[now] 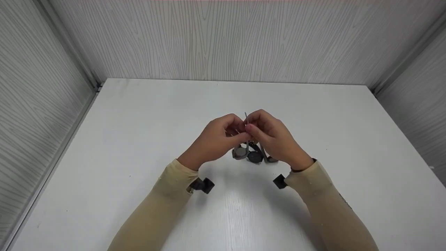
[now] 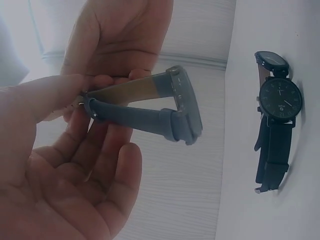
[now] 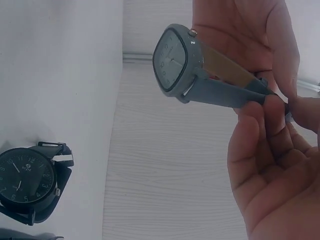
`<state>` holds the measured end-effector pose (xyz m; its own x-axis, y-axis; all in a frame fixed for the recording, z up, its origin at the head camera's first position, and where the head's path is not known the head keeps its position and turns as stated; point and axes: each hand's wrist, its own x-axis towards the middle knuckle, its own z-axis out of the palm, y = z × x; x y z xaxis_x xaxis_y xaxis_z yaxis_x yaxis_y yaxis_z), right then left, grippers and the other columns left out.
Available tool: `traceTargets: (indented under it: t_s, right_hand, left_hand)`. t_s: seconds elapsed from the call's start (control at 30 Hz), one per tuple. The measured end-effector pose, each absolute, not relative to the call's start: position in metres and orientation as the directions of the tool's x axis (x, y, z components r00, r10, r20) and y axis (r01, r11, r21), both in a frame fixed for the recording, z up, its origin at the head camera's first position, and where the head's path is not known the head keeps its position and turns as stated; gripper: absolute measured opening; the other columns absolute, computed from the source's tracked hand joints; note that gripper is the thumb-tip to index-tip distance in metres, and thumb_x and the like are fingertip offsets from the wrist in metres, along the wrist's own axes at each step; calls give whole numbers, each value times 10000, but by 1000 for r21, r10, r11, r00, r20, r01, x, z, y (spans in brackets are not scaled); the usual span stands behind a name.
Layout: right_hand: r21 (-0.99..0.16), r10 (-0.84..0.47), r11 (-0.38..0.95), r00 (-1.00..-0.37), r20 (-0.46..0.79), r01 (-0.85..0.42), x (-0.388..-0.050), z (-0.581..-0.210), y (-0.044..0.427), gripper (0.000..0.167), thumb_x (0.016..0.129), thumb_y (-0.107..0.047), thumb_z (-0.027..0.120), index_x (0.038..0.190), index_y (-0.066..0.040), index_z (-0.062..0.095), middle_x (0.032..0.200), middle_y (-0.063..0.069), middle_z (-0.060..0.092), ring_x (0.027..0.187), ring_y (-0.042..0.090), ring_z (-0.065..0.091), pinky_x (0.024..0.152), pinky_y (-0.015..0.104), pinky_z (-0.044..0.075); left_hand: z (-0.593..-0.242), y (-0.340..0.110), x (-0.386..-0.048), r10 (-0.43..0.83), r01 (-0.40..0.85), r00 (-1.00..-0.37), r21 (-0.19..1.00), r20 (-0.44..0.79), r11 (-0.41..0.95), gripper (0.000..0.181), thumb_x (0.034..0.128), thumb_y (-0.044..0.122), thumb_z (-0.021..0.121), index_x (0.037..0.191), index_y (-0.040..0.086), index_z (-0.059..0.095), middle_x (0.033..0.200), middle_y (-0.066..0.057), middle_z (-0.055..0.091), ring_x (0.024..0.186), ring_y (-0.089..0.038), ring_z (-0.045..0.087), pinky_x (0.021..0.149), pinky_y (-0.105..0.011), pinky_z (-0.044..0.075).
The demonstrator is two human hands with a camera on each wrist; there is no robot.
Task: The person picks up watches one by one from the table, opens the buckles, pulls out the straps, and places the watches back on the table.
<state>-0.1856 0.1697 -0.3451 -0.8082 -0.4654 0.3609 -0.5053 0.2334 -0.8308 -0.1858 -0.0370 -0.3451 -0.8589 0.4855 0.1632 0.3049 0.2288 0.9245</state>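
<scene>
Both hands meet over the middle of the table at the strap ends of a grey wristwatch (image 1: 240, 152). The left hand (image 1: 214, 139) pinches the strap end between thumb and fingers. Opposite it, the right hand (image 1: 277, 137) pinches the same end with thumb and forefinger. The watch's strap (image 2: 132, 117) forms a loop with a tan inner side. Its squarish pale dial (image 3: 171, 60) hangs clear of the table in the right wrist view. Fingers partly hide the buckle, so whether it is fastened cannot be told.
Under the hands, a black wristwatch (image 1: 255, 157) lies on the white table (image 1: 156, 108), with another dark watch (image 1: 271, 159) beside it. Pale wood-grain panels (image 1: 223, 38) stand at the back and sides. Small black cameras (image 1: 208, 185) sit at both wrists.
</scene>
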Motion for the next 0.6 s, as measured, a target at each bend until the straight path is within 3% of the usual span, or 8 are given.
traceTargets:
  t_s: [0.17,0.6]
  right_hand:
    - [-839,-485,222,-803,348,-497,-186,-345,170,135,1072,-94,549,1129,28,554,897,73,601,744,308,554,658,255,478]
    - [-853,-497,206,-802,331,-480,-187,-348,169,127,1074,-104,549,1111,16,536,904,83,593,770,367,548,670,301,481]
  left_hand:
    - [-344,-37,-186,478,307,-863,921,164,238,196,971,294,734,1046,122,676,985,0,709,894,-180,700,802,-324,565]
    - [-346,-37,-187,476,337,-857,914,199,224,155,962,262,738,968,118,680,932,1,711,858,-153,680,784,-327,572]
